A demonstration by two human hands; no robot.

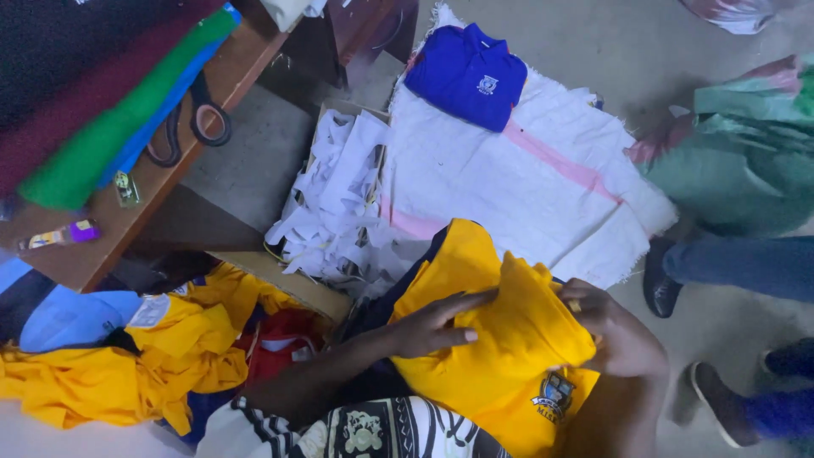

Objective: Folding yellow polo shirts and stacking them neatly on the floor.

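1. Left hand (437, 326) lay flat, fingers (475, 298) spread open, on the yellow shirt (500, 356).
2. Right hand (615, 331) gripped the shirt's folded edge, fingers closed.
3. A white cloth (509, 182) lay beyond the fingers.

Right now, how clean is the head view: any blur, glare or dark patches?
Head view: dim and soft overall; white cloth brightest, near washed out; yellow shirt under left hand and right hand readable; scissors and table underside in shadow.

Blue shirt (465, 75) on white cloth (526, 182); scissors (193, 123), perhaps.
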